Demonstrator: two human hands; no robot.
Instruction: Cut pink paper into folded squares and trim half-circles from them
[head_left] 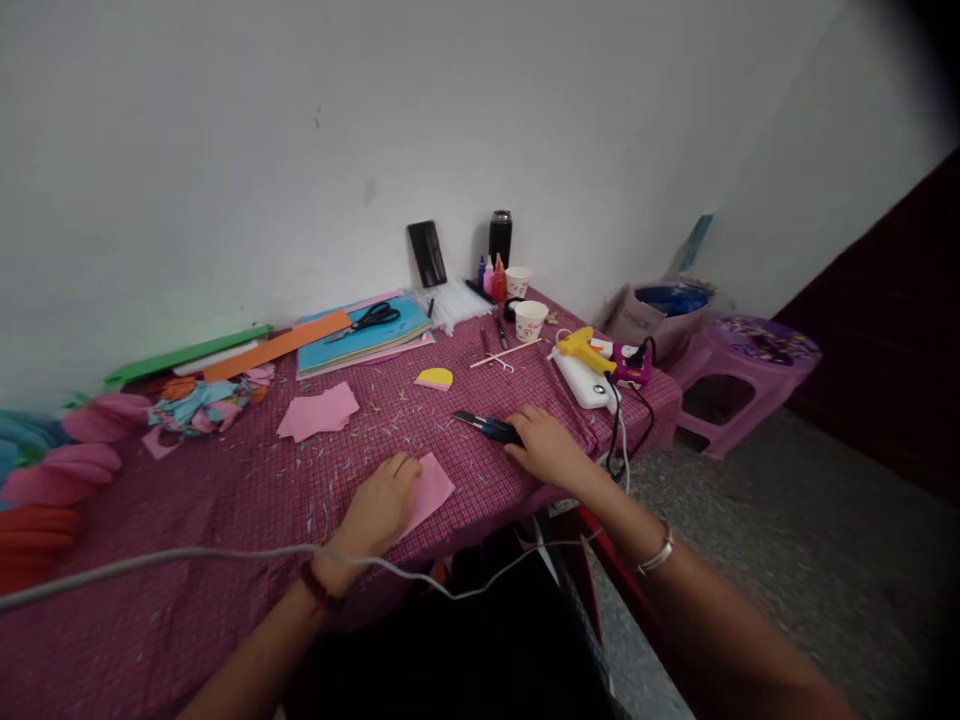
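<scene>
My left hand [381,505] rests on a pink paper piece [432,488] near the front edge of the table, with its fingers curled over the paper's left side. My right hand [546,444] lies on the dark handles of a pair of scissors [480,424], whose blades point left. The fingers are bent over the handles. A yellow and pink half-round paper piece [435,378] lies farther back on the magenta checked cloth [225,490].
A stack of pink squares [319,411], coloured paper sheets with black scissors [367,321], a yellow glue gun [585,349], a white power strip [581,382], paper cups [530,319], paint bottles [491,277] and a flask [500,238] sit behind. Paper flowers [52,470] lie left. A purple stool [739,375] stands right.
</scene>
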